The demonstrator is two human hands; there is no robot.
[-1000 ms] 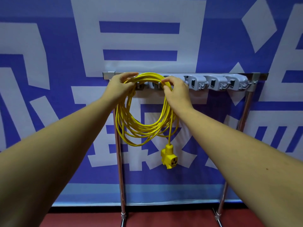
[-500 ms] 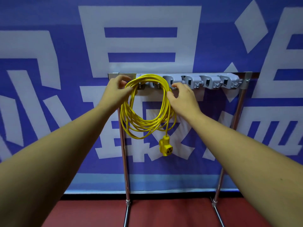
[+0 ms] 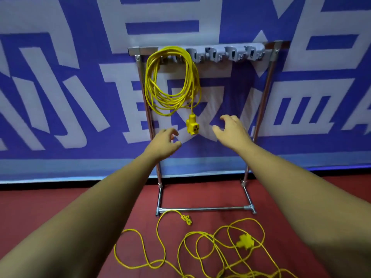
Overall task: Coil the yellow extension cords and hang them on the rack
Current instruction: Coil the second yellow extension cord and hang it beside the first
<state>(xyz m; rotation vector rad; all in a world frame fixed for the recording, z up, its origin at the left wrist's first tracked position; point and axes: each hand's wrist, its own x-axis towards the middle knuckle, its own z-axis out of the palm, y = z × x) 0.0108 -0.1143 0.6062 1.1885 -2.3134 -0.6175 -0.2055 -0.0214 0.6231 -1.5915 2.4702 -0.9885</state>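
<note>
Tangling looks the risk: left grip (image 3: pixel 164 141) and right grip (image 3: pixel 230 130) hang released, empty, under the hung coil (image 3: pixel 172 101) on the rack (image 3: pixel 265 93), while the loose cord (image 3: pixel 245 242) below them lies in crossing loops.

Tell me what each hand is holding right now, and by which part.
Nothing is held. The left hand and right hand are empty, fingers loosely curled, clear of the coiled cord, which hangs on the rack untouched.

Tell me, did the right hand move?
Yes. The right hand has let go and come down from the rack's top bar to beside the hanging socket.
</note>
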